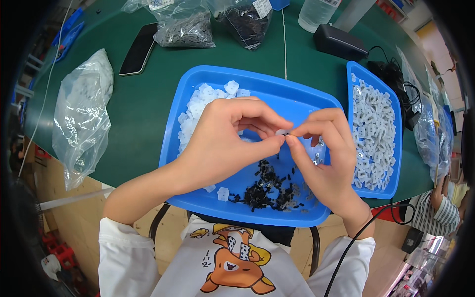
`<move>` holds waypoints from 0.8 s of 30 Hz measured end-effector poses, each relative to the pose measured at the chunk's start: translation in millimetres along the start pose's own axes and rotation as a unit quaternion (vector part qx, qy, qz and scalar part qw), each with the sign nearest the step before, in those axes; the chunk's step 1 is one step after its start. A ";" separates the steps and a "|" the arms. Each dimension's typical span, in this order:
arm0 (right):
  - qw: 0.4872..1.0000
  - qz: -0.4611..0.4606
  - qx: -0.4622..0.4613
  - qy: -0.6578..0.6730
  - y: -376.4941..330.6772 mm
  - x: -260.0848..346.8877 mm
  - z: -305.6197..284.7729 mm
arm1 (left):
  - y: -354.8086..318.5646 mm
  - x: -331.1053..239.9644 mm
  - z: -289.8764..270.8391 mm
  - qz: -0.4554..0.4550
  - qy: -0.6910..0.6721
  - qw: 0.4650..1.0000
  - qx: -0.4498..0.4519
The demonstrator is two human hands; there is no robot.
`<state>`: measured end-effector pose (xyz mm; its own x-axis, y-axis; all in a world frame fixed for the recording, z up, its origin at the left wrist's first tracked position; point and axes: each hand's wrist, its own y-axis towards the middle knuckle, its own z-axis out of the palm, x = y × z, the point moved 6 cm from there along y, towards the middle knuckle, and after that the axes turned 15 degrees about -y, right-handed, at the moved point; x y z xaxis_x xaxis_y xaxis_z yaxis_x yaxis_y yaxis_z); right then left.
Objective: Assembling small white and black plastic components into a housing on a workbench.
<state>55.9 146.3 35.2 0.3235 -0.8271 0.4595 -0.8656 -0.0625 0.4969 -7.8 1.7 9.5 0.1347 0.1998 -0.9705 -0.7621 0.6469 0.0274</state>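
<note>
Above the middle of a blue tray (213, 74), my two hands meet fingertip to fingertip. My left hand (237, 123) pinches a small translucent white plastic piece (282, 132) between thumb and fingers. Thumb and index finger of my right hand (324, 143) are closed at the piece's edge, on a tiny dark part (286, 134) mostly hidden by the fingertips. Translucent white plastic pieces (195, 106) are heaped in the tray's left side, partly behind my left hand. Below my hands lies a scattered pile of small black parts (264, 190), with some grey ones (299, 190) beside it.
A second blue tray (352, 72) on the right holds many assembled-looking white pieces (373, 133). Plastic bags (84, 114), a phone (138, 49), bags of grey parts (185, 29) and black parts (247, 22), and a black box (340, 42) lie around. A cable (356, 237) crosses my right sleeve.
</note>
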 end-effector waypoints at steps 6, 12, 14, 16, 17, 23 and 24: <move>0.995 0.038 0.033 0.086 -2.5 -4.4 8.9 | 0.3 -2.4 2.0 0.031 0.015 0.999 0.016; 0.983 0.054 0.029 0.175 -3.8 -9.1 10.4 | -1.0 -10.6 7.3 0.068 0.070 0.995 0.023; 0.983 0.050 0.017 0.174 -5.1 -7.4 9.1 | -1.7 -14.4 9.3 0.080 0.094 0.992 0.029; 0.985 0.042 0.003 0.166 -6.0 -4.7 9.9 | -3.0 -13.7 7.8 0.095 0.090 0.991 0.018; 0.984 0.038 0.011 0.172 -5.2 -3.9 10.4 | -3.5 -13.8 7.2 0.103 0.088 0.991 0.013; 0.966 0.063 0.064 0.243 -3.9 -5.3 13.6 | -0.7 -11.5 5.6 0.066 0.036 0.997 0.013; 0.965 0.065 0.071 0.245 -4.8 -5.8 14.3 | -0.8 -11.5 5.6 0.064 0.037 0.997 0.012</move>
<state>52.7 143.4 19.7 0.3200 -0.4728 0.8210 -0.9435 -0.0803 0.3215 -5.3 3.0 22.0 -0.0104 0.2279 -0.9736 -0.7551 0.6365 0.1571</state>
